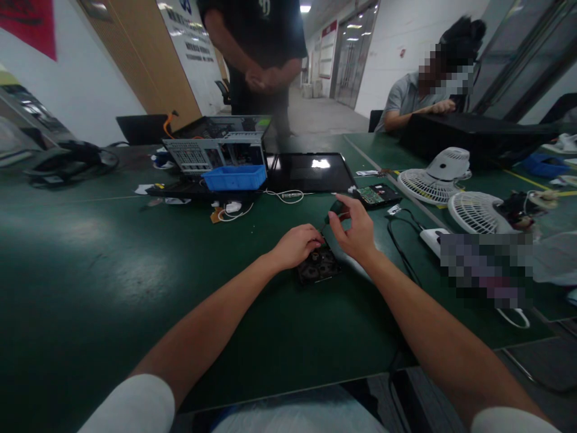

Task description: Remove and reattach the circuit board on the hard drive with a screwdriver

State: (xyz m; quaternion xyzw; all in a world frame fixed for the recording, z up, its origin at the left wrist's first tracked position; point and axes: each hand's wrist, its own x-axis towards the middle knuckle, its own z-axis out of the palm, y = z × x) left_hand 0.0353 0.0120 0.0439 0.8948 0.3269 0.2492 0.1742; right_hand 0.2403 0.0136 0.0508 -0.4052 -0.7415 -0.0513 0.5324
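Observation:
My right hand (356, 231) is closed round the dark handle of a screwdriver (335, 210), its thin shaft slanting down to the left. Below it, a flat black rectangular device (319, 267) with round shapes on its top lies on the green table. My left hand (298, 245) rests at the device's far left edge, fingers curled and gripping there; its fingertips come close to the screwdriver's shaft. The far part of the device and the screwdriver's tip are hidden or too small to make out.
Beyond my hands are a blue tray (235, 178), an open computer case (216, 153), a black panel (311, 173) and a part with a circuit board (376, 195). White fans (428, 180) and a power strip (435, 240) lie to the right. Two people are across the table.

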